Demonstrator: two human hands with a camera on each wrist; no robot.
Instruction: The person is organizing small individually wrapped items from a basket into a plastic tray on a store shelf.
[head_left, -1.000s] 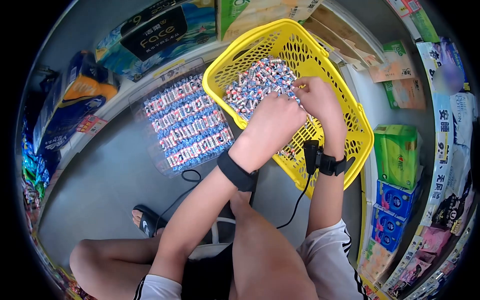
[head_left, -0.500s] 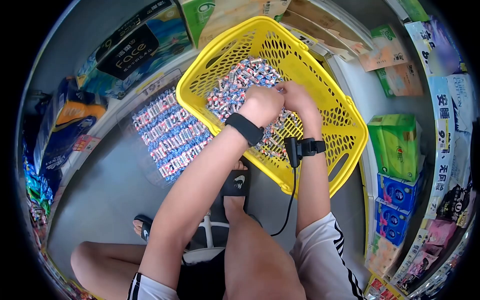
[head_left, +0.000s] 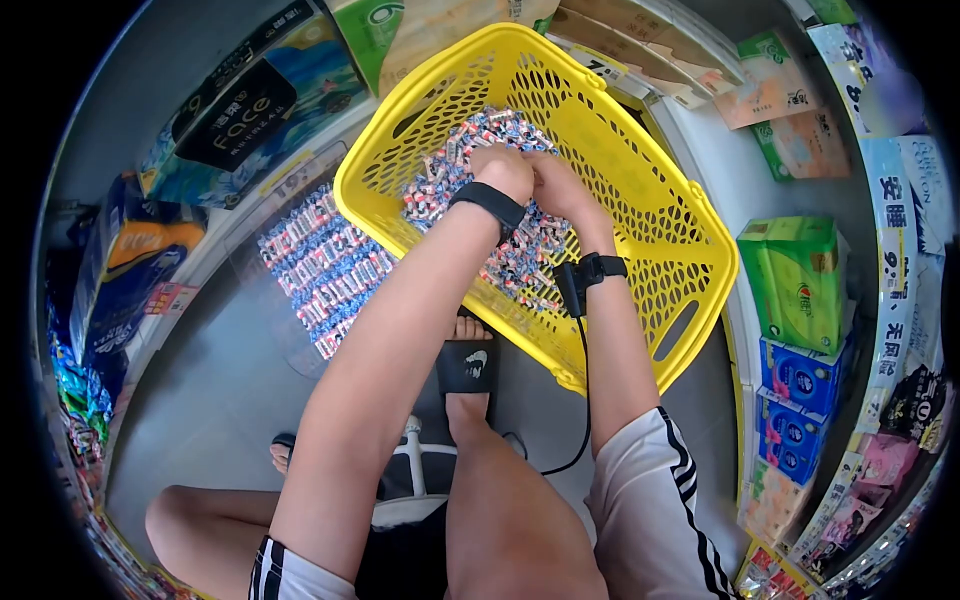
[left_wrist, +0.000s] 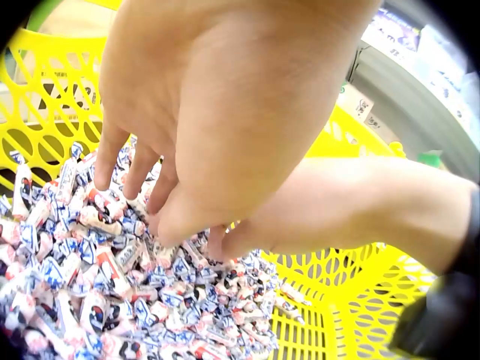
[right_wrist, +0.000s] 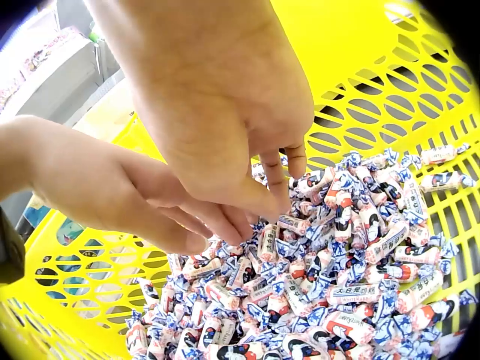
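Note:
A yellow plastic basket [head_left: 655, 200] on the floor holds a heap of blue, white and red wrapped candies [head_left: 440, 185]. Both hands are inside it, side by side and touching. My left hand [head_left: 505, 168] reaches down with fairly straight fingers [left_wrist: 139, 169] whose tips dip into the candies [left_wrist: 90, 277]. My right hand [head_left: 552, 185] lies against it from the right, its fingertips [right_wrist: 279, 191] in the candies [right_wrist: 330, 292] too. In the right wrist view the left hand [right_wrist: 180, 217] stretches under the right palm. No candy shows held in either hand.
A clear tray of candies laid in rows [head_left: 320, 265] lies on the floor left of the basket. Tissue packs [head_left: 245, 110] fill the shelf behind, and green [head_left: 790, 280] and blue packs [head_left: 800, 375] the shelf on the right. A foot in a black slide [head_left: 467, 365] stands by the basket's near edge.
Both hands have moved farther into the basket, toward the far left of the candy heap, and come closer together. The view has shifted forward with them.

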